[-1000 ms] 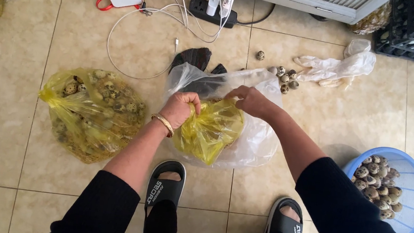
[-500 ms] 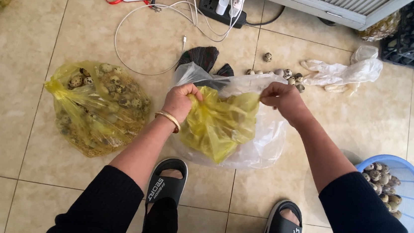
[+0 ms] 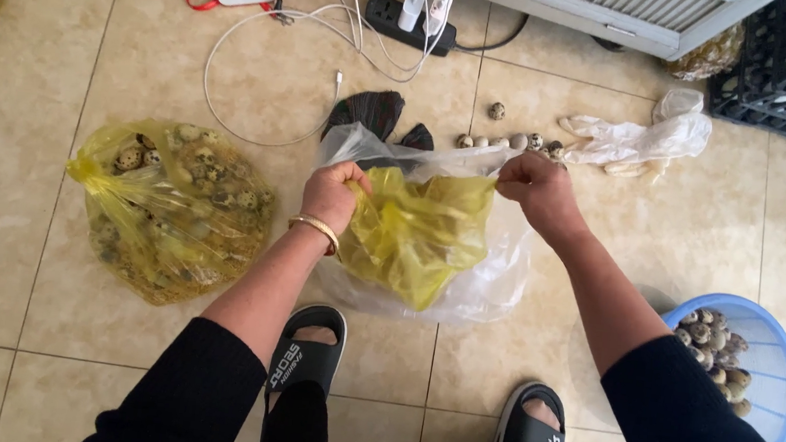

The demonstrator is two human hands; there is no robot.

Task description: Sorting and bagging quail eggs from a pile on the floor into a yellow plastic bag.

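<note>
Beige tiled floor [image 3: 49,248] is lying underfoot. The left hand [image 3: 331,195] and right hand [image 3: 536,188] are pinching the rim of an empty yellow bag [image 3: 420,238], stretching its mouth sideways while it is hanging downward inside a clear bag [image 3: 492,277]. Left of the grip a full yellow bag of speckled eggs [image 3: 171,211] is sitting; right, a blue basket [image 3: 760,362].

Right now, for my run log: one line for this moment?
left hand: grips yellow bag | right hand: pinches its rim | clear bag: underneath

A single head-worn camera looks steeply down, close above the tiled floor [image 3: 44,314].
</note>
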